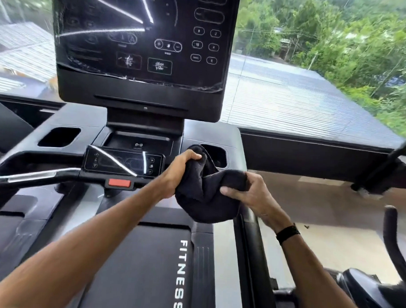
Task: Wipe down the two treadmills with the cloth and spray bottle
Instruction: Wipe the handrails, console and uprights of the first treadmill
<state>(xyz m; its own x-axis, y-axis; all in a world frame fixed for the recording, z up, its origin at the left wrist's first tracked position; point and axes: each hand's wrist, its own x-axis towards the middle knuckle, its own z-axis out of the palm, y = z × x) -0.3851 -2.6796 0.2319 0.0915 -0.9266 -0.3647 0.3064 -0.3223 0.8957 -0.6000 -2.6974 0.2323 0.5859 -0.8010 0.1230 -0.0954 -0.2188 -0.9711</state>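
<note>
Both hands hold 1 black cloth (pixel 205 195) in the air over the right front of the treadmill (pixel 230 141); the left hand (pixel 182 168) has its fingers curled over the cloth's upper bunch, just in front of the right cup recess (pixel 217 154); the right hand (pixel 249 192) grips the other end, thumb under and fingers wrapped over the fold. Between the 2 grips the cloth sags in a heavy loop — its lowest fold hangs in front of the right side rail (pixel 252 236); whether it touches the rail I cannot tell.

A dark band (pixel 288 233) sits on the right wrist.

The big console screen (pixel 141 36) stands upright ahead, dark, with white reflections across it and peeling film along its lower edge; below it a small control panel (pixel 124 161) tilts toward the person, with a red stop tab (pixel 119 182) under it. A left cup recess (pixel 58 137) mirrors the right one; a silver-edged handlebar (pixel 35 174) runs off to the left. The belt (pixel 147 267) lies below the arms; its side strip reads FITNESS in white.

To the right — part of another machine (pixel 391 275), dark and curved; type unclear. No spray bottle shows; only 1 treadmill is plainly in view. Through the window: metal roofs and green trees.
</note>
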